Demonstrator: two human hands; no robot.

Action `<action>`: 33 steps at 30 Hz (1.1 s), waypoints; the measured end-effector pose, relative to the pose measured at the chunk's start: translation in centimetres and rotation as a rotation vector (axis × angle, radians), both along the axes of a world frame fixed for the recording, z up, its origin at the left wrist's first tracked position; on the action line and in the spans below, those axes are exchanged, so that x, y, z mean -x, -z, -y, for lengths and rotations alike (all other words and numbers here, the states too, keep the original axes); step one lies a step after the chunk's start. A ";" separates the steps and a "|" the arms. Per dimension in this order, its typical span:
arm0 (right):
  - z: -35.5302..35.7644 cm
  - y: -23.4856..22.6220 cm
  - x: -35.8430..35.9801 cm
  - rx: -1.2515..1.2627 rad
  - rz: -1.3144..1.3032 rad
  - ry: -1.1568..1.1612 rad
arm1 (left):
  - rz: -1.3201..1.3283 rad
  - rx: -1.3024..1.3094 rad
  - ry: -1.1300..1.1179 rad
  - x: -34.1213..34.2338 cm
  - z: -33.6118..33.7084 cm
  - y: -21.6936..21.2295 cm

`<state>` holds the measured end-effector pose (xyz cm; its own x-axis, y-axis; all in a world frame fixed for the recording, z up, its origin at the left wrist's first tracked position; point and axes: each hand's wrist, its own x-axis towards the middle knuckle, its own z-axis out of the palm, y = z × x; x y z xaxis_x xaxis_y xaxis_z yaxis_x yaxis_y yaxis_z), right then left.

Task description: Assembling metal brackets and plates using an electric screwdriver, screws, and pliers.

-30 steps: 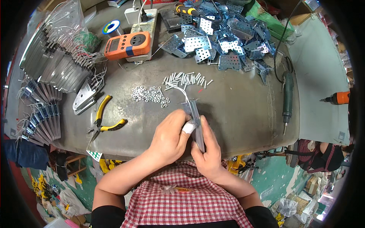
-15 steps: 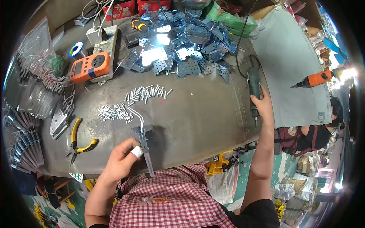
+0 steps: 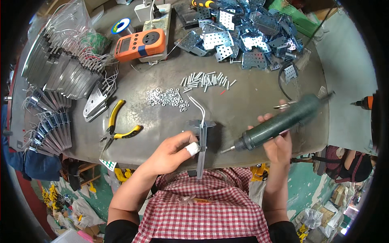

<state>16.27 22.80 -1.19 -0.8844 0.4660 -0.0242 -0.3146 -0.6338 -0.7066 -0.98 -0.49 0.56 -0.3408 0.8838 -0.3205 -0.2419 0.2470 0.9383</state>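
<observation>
Far left: fanned stacks of flat metal plates (image 3: 60, 75), white wires attached. One pair of yellow-handled pliers (image 3: 117, 127) on grey steel table (image 3: 251, 101). One orange meter (image 3: 139, 42) far. Heap of small washers (image 3: 168, 98), row of screws (image 3: 206, 79) mid-table. Left hand (image 3: 172, 152), one finger taped, grips one grey metal bracket (image 3: 201, 146) at near edge. Right hand (image 3: 277, 139) closed round one dark-green electric screwdriver (image 3: 279, 121), tip toward bracket. Pile of perforated plates (image 3: 247, 34) far right.

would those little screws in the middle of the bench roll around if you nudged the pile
Probably: the screws are small loose cylinders on a smooth metal bench, so they would likely roll or scatter. They look light. The nuts beside them seem flatter, likelier to slide.
</observation>
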 end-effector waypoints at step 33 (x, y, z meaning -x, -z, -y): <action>4.1 0.3 1.3 0.511 -0.224 0.353 | -0.736 0.094 -0.305 1.6 -0.7 0.1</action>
<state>14.96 18.73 -1.47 -0.6903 0.7073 -0.1525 -0.6691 -0.7042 -0.2377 -2.59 0.16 0.50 -0.7156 0.6984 0.0115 0.3611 0.3558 0.8620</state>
